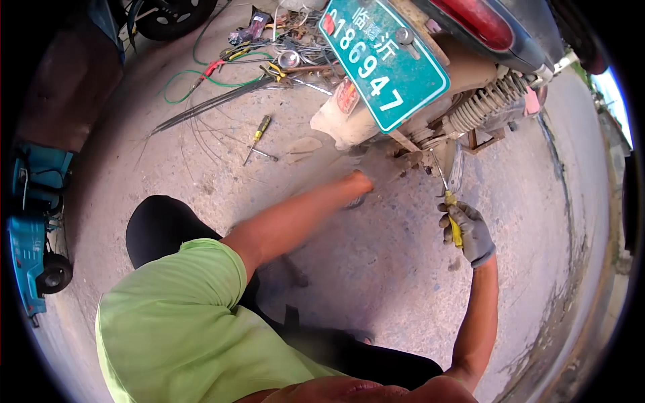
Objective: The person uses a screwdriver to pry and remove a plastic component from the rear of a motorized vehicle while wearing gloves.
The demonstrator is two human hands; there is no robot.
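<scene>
My right hand (470, 232), in a grey glove, is closed around the yellow handle of a screwdriver (455, 225). Its metal shaft points up and away, with the tip by the metal parts under the rear of a scooter (463, 64). To the left of that tip, my gloved left hand (390, 166) reaches in at the scooter's underside below the green number plate (386, 64). Motion blur smears its fingers, and what they touch cannot be made out. A coil-spring shock absorber (485, 104) sits just above the screwdriver tip.
A second yellow-handled screwdriver (262, 127) lies on the concrete floor. Behind it are pliers (274, 72), a green cable (173, 101), long thin rods (201, 107) and a jumble of tools. A teal vehicle (30, 252) stands at far left, a black wheel (171, 17) at the back.
</scene>
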